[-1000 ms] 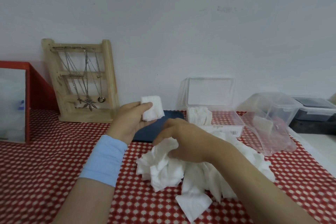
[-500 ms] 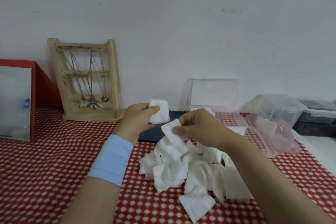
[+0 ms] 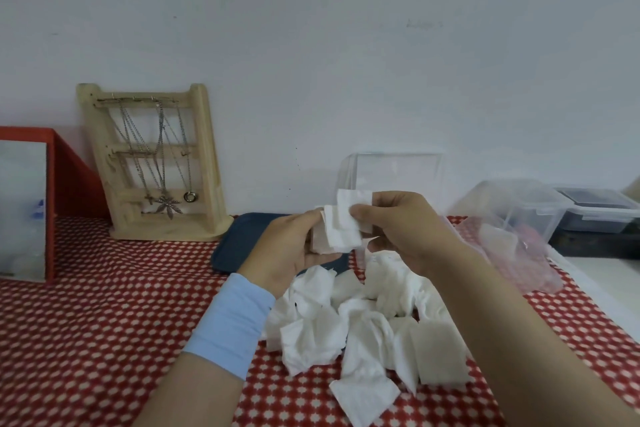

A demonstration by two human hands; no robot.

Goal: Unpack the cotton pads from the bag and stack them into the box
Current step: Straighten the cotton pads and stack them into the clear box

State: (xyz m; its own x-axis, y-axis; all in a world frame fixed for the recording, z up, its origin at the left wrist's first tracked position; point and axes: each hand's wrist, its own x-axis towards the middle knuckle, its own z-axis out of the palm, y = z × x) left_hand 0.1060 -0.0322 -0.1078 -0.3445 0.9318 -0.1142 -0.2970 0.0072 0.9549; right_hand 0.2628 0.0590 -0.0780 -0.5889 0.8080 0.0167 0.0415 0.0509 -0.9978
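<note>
Progress: the bag (image 3: 519,246) is lying slack at 3 o'clock of the hands, so the unpacking is looking done. A pale patch inside may be a pad; I cannot tell.

Stacking is looking only partway. Loose cotton pads (image 3: 363,329) are lying jumbled and overlapping on the tabletop (image 3: 104,322) at 6 o'clock of the hands. The left grip (image 3: 291,253) is holding a small squared stack (image 3: 318,237). The right grip (image 3: 401,232) is pinching one pad (image 3: 343,225) by its edge and laying it against that stack.

The clear box (image 3: 391,173) is standing at 12 o'clock behind the hands with its lid up. The hands are hiding its inside, so its fill is unknown.

Counts:
- One bag and one box.
- One pad in the right grip.
- A few pads in the held stack, their edges too blurred to tally.
- Roughly a dozen or more in the heap, where overlaps are preventing an exact count.
</note>
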